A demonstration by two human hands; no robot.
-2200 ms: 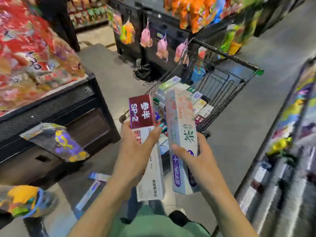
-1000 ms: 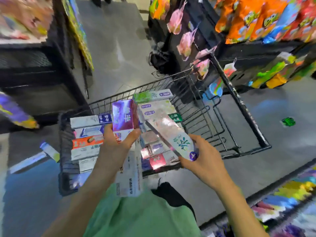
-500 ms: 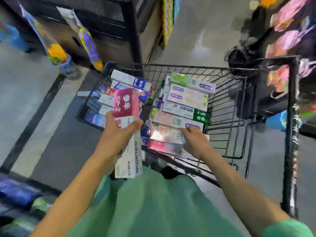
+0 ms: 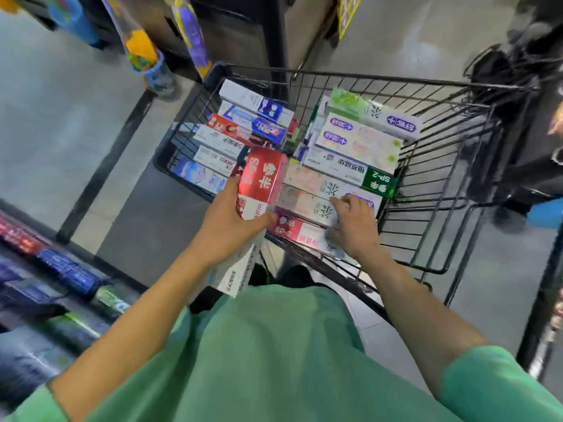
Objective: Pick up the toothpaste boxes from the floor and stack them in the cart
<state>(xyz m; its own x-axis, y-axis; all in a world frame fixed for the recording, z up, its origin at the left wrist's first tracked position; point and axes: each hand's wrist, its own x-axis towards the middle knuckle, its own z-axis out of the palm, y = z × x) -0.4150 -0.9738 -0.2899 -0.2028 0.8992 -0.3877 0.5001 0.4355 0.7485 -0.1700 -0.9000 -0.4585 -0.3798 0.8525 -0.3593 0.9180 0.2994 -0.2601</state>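
Toothpaste boxes fill the near half of a black wire cart [image 4: 451, 166], and one more is held above them.

Rows of long cartons lie flat in the cart in two stacks: white, blue and red on the left [image 4: 225, 138], pale floral and green on the right [image 4: 356, 144]. The left hand [image 4: 227, 228] has a closed grip round a red-and-white box [image 4: 262, 181] marked SP-2, tilted over the cart's near edge. The right hand [image 4: 355, 226] rests curled fingers on a pale floral box [image 4: 304, 202] in the right stack; whether it grasps that box I cannot tell.
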